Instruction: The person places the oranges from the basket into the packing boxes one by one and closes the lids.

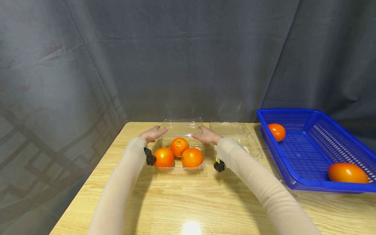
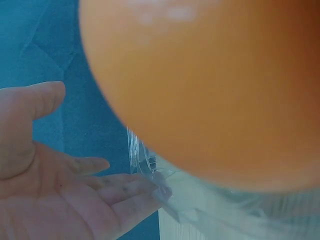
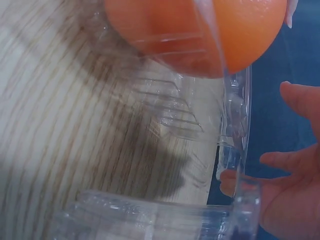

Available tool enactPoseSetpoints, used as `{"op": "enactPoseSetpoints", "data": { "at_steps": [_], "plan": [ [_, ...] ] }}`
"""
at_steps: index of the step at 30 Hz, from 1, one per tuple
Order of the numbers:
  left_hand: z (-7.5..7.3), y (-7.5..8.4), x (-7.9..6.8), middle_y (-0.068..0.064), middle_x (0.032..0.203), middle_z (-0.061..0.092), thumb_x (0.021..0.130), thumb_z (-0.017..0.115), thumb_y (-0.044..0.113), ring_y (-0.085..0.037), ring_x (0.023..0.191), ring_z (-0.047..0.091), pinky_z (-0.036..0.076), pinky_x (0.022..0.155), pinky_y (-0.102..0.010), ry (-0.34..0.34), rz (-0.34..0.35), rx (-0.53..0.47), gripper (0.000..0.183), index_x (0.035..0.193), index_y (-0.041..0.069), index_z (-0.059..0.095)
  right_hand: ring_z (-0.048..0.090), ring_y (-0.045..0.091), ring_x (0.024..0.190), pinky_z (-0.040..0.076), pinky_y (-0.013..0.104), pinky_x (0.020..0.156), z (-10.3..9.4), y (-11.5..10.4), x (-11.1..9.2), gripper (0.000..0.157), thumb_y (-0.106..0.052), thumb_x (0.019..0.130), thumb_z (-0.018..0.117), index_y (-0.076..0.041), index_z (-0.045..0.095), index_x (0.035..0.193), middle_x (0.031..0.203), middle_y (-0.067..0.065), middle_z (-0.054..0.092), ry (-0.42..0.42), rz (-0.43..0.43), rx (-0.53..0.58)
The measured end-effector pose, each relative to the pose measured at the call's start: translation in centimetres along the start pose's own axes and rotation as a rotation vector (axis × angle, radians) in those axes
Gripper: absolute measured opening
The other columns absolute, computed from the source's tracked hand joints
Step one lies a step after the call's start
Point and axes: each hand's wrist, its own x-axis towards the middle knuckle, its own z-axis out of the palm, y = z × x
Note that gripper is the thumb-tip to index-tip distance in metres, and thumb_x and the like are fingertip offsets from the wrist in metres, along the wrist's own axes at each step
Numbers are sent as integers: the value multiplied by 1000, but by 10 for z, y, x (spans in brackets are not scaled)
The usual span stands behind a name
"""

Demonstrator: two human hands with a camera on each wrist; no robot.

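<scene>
A clear plastic clamshell box lies with its lid raised at the back. Three oranges sit in its base: a left orange, a rear orange and a right orange. My left hand is at the box's left rear corner. In the left wrist view, its extended fingers touch the clear plastic, and an orange fills much of the picture. My right hand is at the right rear side, thumb and fingers spread; in its wrist view a fingertip meets the plastic edge.
A second clear clamshell box stands open to the right of the first. Farther right is a blue plastic basket with one orange fruit at its left and another near its front. A grey curtain hangs behind the wooden table.
</scene>
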Motion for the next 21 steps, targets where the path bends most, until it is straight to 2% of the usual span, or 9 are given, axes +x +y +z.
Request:
{"op": "enactPoseSetpoints", "data": {
  "at_steps": [9, 17, 21],
  "plan": [
    [-2, -3, -1, -20, 152, -5, 91, 30, 59, -36, 139, 13, 19, 111, -52, -9, 19, -25, 87, 145, 5, -13, 29, 37, 134, 26, 47, 110, -1, -2, -3, 72, -40, 91, 48, 2, 20, 142, 146, 22, 27, 12, -13, 7],
    [-2, -3, -1, -20, 152, -5, 94, 30, 52, -38, 139, 15, 19, 111, -52, 23, 43, -47, 81, 145, 4, -11, 25, 37, 135, 23, 47, 112, -4, -1, -5, 74, -40, 91, 49, 1, 16, 144, 148, 23, 24, 13, -1, 66],
    [-2, -3, -2, -20, 153, -3, 93, 31, 55, -38, 138, 18, 19, 111, -53, 34, 44, -58, 83, 145, 5, -10, 25, 38, 135, 23, 47, 111, -6, -1, -6, 76, -41, 91, 48, 3, 16, 143, 147, 24, 22, 20, 0, 64]
  ]
}}
